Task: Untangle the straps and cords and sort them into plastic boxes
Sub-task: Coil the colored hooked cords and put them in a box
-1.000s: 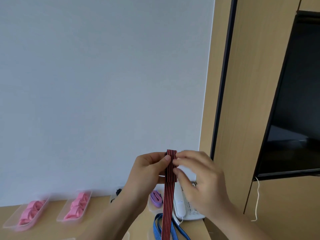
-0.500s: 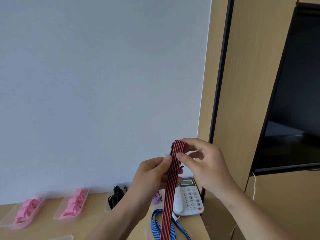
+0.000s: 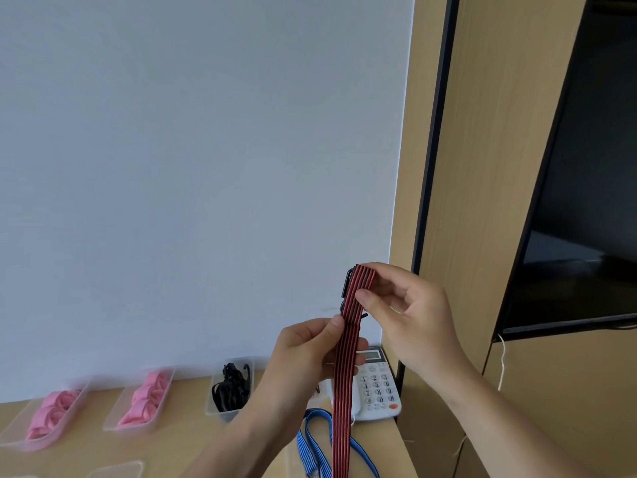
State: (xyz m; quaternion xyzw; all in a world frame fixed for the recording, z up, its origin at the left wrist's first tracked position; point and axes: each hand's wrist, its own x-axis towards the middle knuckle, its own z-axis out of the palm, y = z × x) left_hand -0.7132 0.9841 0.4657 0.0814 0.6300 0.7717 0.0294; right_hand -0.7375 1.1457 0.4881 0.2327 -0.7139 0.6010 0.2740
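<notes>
- A red-and-black striped strap [image 3: 345, 367] is held up in front of the white wall [image 3: 193, 167], hanging straight down out of view, its top end folded over a black buckle [image 3: 349, 282].
- The right hand [image 3: 410, 319] pinches the folded top between thumb and forefinger.
- The left hand [image 3: 306, 357] grips the strap just below, thumb pressed on its front.
- Beneath, a blue striped strap [image 3: 315, 443] lies on the wooden desk [image 3: 186, 439], near a white telephone [image 3: 377, 388].
- Further left, a clear plastic box [image 3: 230, 388] holds black cords; two more boxes [image 3: 139, 403] [image 3: 44, 417] hold pink straps.
- On the right hangs a dark television screen [image 3: 586, 201].
</notes>
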